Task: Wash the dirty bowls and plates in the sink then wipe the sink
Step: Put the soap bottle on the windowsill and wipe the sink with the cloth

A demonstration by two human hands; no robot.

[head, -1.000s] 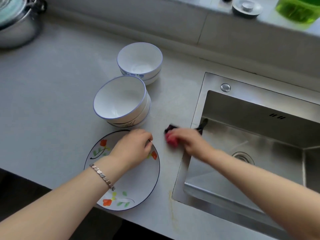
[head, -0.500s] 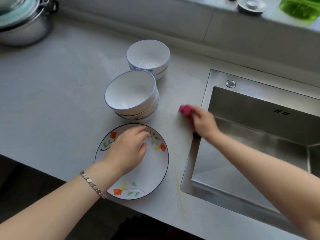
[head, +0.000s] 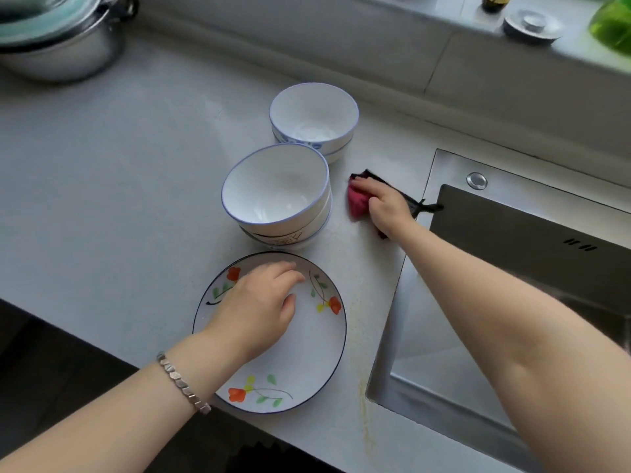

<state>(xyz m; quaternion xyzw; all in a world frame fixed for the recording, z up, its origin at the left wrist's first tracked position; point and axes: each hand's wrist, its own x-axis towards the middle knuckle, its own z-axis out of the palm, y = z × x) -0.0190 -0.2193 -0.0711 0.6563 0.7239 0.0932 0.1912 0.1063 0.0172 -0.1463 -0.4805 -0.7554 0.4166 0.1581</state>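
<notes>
A white plate with painted flowers (head: pixel 307 356) lies on the grey counter near its front edge. My left hand (head: pixel 259 308) rests flat on the plate, fingers spread. Behind it stands a stack of white blue-rimmed bowls (head: pixel 276 196), and a second stack of bowls (head: pixel 314 117) stands farther back. My right hand (head: pixel 387 208) presses a red and black cloth (head: pixel 356 203) onto the counter between the bowls and the steel sink (head: pixel 532 268). The sink basin holds no dishes in the part I can see.
A steel pot with a lid (head: pixel 58 39) stands at the back left. On the window ledge sit a metal sink strainer (head: pixel 531 23) and a green bottle (head: pixel 614 25). A yellowish stain (head: pixel 363 404) marks the counter beside the sink's front corner.
My right hand has slid the cloth away from the sink edge, back along the counter towards the bowls. My left hand stays on the plate.
</notes>
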